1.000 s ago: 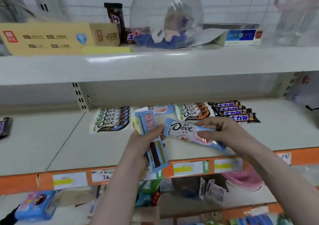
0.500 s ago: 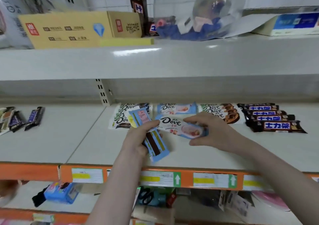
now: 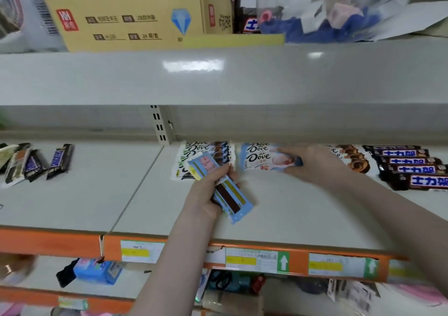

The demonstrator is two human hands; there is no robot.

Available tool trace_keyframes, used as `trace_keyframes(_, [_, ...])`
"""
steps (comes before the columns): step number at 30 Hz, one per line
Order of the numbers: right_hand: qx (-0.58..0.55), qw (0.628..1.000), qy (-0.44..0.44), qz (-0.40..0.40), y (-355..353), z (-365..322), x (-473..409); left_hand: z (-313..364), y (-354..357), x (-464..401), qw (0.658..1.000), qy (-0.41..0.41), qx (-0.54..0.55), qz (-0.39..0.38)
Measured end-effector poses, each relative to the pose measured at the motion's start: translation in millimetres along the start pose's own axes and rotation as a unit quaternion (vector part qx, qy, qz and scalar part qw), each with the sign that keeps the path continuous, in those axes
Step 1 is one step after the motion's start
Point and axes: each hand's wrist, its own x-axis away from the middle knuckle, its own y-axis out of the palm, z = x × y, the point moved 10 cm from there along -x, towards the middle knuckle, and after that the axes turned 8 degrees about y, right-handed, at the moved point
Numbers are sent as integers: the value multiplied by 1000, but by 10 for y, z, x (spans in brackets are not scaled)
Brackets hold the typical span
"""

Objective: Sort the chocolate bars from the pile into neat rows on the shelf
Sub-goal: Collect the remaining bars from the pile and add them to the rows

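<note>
"Dove" on light-blue bar [image 3: 264, 158]; "SNICKERS" on dark bar [image 3: 59, 160]

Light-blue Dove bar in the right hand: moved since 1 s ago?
Yes. The light-blue Dove bar went from mid-shelf, held by the right hand, back toward the rear of the shelf, now lying against the blue Dove row.

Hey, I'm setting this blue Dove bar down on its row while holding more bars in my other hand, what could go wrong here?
The right hand lays the blue Dove bar slightly askew, so the row may end up crooked. It also crowds the brown Dove row and might nudge it. The left hand pinches its held bars loosely; one could slip.
</note>
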Motion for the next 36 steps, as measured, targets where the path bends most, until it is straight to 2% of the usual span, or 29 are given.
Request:
trace_keyframes(13, [26, 997, 51, -43, 347, 300, -357, -47, -5, -70, 999, -31, -8, -1])
trace_keyframes(17, [48, 998, 25, -42, 354, 251, -394, -52, -35, -70, 999, -38, -2, 4])
trace_keyframes(19, [19, 999, 10, -49, 344, 195, -410, -53, -46, -77, 999, -39, 0, 3])
trace_keyframes(24, [-13, 992, 30, -125, 526, 149, -461, -48, -23, -95, 999, -37, 1, -6])
trace_keyframes(36, [6, 995, 35, -98, 546, 195, -510, -25, -40, -69, 999, -38, -2, -4])
